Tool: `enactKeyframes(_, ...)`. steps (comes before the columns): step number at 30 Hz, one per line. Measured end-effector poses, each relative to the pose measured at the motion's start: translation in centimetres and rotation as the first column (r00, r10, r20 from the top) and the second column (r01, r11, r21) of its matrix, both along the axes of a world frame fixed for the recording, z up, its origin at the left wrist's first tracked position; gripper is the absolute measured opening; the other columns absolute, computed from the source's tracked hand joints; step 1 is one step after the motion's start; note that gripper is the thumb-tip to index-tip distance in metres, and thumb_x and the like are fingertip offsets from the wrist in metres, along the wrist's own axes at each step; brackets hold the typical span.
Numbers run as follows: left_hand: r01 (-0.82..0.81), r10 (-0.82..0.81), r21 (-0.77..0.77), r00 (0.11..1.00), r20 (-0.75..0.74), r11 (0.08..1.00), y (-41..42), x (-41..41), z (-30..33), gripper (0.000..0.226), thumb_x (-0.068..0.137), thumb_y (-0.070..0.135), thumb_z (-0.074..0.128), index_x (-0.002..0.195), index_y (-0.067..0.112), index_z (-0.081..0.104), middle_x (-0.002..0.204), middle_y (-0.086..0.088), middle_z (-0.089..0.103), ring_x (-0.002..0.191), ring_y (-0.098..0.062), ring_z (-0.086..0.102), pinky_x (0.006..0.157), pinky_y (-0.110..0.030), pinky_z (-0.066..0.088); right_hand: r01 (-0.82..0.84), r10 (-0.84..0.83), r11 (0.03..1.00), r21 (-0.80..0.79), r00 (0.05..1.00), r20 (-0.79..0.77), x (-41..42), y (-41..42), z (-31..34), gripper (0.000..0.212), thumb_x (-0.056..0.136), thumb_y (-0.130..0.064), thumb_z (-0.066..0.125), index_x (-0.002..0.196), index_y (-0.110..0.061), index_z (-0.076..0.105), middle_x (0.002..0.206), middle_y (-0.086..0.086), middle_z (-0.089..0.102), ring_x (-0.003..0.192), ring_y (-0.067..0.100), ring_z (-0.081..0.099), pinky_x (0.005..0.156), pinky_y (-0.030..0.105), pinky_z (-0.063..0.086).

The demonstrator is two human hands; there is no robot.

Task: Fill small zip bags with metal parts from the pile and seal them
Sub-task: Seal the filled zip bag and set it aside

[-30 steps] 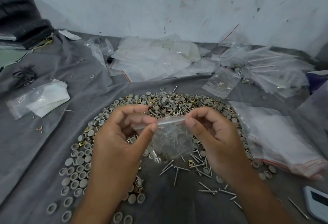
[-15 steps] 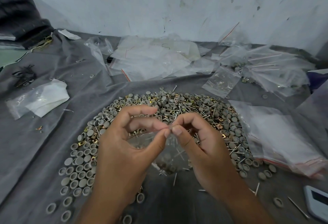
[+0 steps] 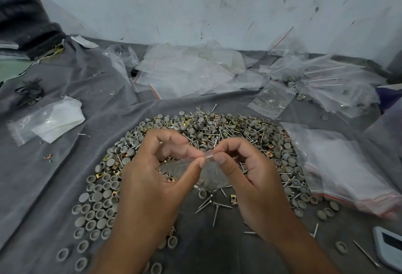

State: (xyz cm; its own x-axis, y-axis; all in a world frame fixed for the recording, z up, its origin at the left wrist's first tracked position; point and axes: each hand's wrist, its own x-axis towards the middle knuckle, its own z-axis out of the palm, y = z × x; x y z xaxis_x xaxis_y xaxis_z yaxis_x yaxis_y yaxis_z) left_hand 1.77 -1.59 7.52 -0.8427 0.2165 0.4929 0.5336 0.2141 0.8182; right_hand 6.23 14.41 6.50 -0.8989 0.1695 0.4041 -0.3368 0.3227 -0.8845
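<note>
As thumbs slide together from bag's ends, left hand (image 3: 152, 178) and right hand (image 3: 245, 178) pinch zip bag (image 3: 210, 170) top above pile (image 3: 217, 130); seal nearly closed.

My left hand (image 3: 152, 178) and right hand (image 3: 250, 178), seen from above: both are bare, without gloves, rings or watch. My forearms are likewise uncovered to the lower edge of the view, no sleeve showing. My thumbnails are short and unpainted.
</note>
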Motion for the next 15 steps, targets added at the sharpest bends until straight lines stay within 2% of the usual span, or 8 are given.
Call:
enactKeyframes(5,0.034,-0.034,0.025,0.999,0.008,0.999,0.3,0.0,-0.2,0.031,0.083,0.028,0.074,0.093,0.031,0.044,0.091,0.012,0.073,0.096,-0.014,0.07,0.081,-0.035,0.053,0.026,-0.026,0.999,-0.027,1.0,-0.016,0.0,0.2,0.0,0.008,0.097,-0.037,0.058,0.096,-0.033,0.066,0.085,-0.016,0.066,0.078,0.006,0.062,0.067,0.013,0.044)
enactKeyframes(9,0.018,-0.018,0.01,0.999,0.034,1.0,0.1,-0.1,-0.1,0.033,0.083,0.038,0.07,0.089,0.036,0.039,0.09,0.012,0.074,0.093,-0.015,0.07,0.074,-0.03,0.05,0.037,-0.033,0.984,-0.174,0.999,0.023,0.0,1.2,0.3,0.007,0.096,-0.037,0.061,0.094,-0.034,0.067,0.087,-0.005,0.069,0.077,0.012,0.066,0.062,0.03,0.057)
enactKeyframes(12,-0.008,0.009,-0.026,0.999,0.034,1.0,-0.3,-0.3,-0.1,0.035,0.084,0.037,0.071,0.087,0.036,0.036,0.089,0.012,0.073,0.09,-0.012,0.07,0.072,-0.029,0.05,0.045,-0.044,0.957,-0.285,0.999,0.009,-0.1,1.8,0.6,0.012,0.096,-0.028,0.06,0.091,-0.034,0.069,0.086,-0.009,0.071,0.075,0.003,0.067,0.058,0.019,0.054)
enactKeyframes(15,-0.063,0.063,-0.061,0.998,0.008,0.996,-0.5,-0.4,-0.1,0.037,0.088,0.037,0.071,0.085,0.037,0.034,0.088,0.014,0.072,0.09,-0.009,0.07,0.071,-0.03,0.048,0.06,-0.057,0.948,-0.312,0.998,0.017,-0.2,2.1,0.7,0.013,0.095,-0.028,0.059,0.09,-0.033,0.07,0.084,-0.01,0.071,0.074,0.001,0.065,0.059,0.018,0.053)
